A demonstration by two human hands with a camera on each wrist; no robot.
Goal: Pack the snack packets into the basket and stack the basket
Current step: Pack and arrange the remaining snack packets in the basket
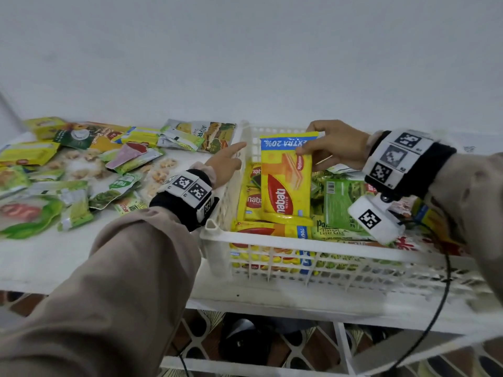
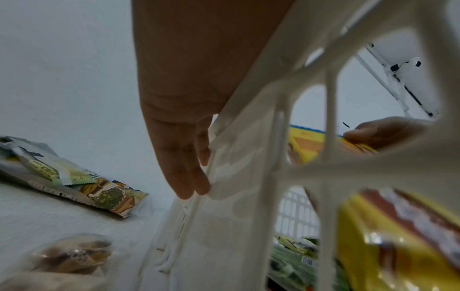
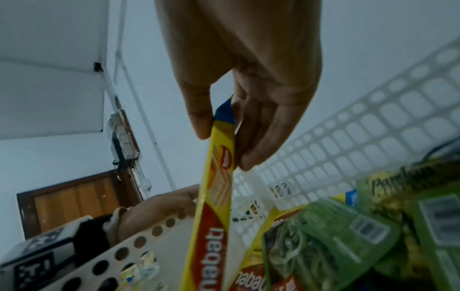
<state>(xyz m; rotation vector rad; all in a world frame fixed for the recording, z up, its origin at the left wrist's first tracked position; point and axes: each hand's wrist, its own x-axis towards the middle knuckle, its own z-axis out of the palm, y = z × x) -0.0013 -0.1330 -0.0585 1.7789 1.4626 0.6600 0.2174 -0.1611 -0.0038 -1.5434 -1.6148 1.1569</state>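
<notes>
A white slatted basket [image 1: 217, 235] stands on the table at centre right, with several yellow and green snack packets inside. My right hand [image 1: 334, 145] pinches the far end of a yellow Nabati wafer packet [image 1: 285, 180] and holds it tilted over the basket's left half; the right wrist view shows thumb and fingers on the packet [image 3: 219, 177]. My left hand [image 1: 226, 164] lies with straight fingers against the outside of the basket's left wall [image 2: 248, 157], holding nothing.
Loose snack packets [image 1: 73, 170] cover the white table left of the basket, among them a long packet [image 1: 201, 134] [image 2: 99, 189] near the wall. The white wall stands right behind. A black cable [image 1: 441, 295] hangs from my right wrist over the table's front edge.
</notes>
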